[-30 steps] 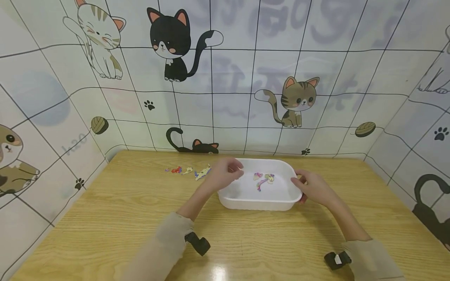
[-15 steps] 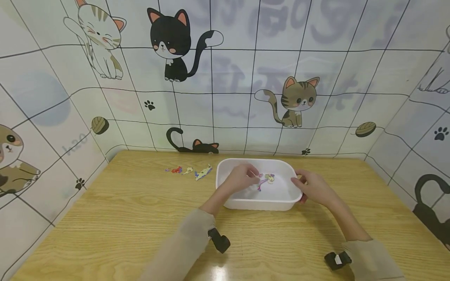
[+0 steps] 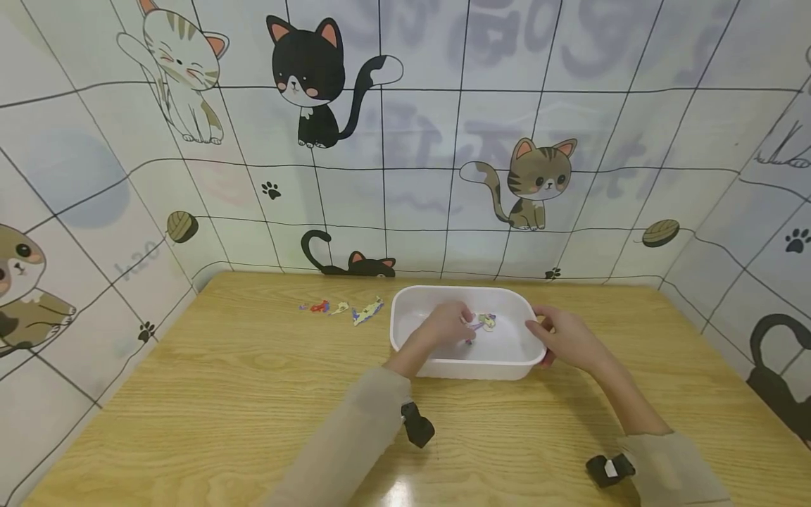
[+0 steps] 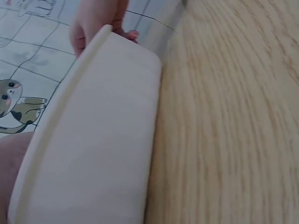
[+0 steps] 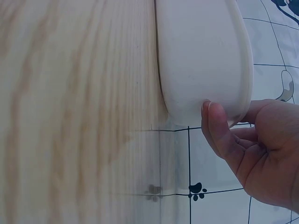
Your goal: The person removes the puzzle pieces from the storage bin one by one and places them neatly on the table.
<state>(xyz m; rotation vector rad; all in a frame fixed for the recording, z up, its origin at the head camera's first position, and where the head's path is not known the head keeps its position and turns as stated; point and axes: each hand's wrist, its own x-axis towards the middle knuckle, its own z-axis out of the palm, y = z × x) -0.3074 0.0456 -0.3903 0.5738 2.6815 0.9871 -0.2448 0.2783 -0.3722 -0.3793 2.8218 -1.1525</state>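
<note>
A white plastic tray [image 3: 405, 296] with rounded corners stands on the wooden table. My right hand [image 5: 266, 149] grips its right end, thumb and fingers on either side of the rim. Inside the tray, my left hand [image 3: 446, 324] reaches down with bent fingers, right at several small, flat, multicoloured pieces. One yellowish and purple piece [image 3: 487, 322] lies just right of those fingertips, while others are partly covered by the hand. I cannot tell whether the left fingers pinch a piece. In the left wrist view, the tray's wall [image 4: 98, 126] hides most of the left hand.
Left of the tray, more small pieces lie in a row on the table [image 3: 253, 380]: a large yellow and blue one [image 3: 367, 311], a pale yellow one [image 3: 339, 308], a red and blue one [image 3: 319, 306] and a tiny purple one. A cat-patterned wall [image 3: 418, 197] closes off the back.
My left hand has moved rightward from the tray's left rim and down to the pieces inside. The right hand and the tray have stayed put.
</note>
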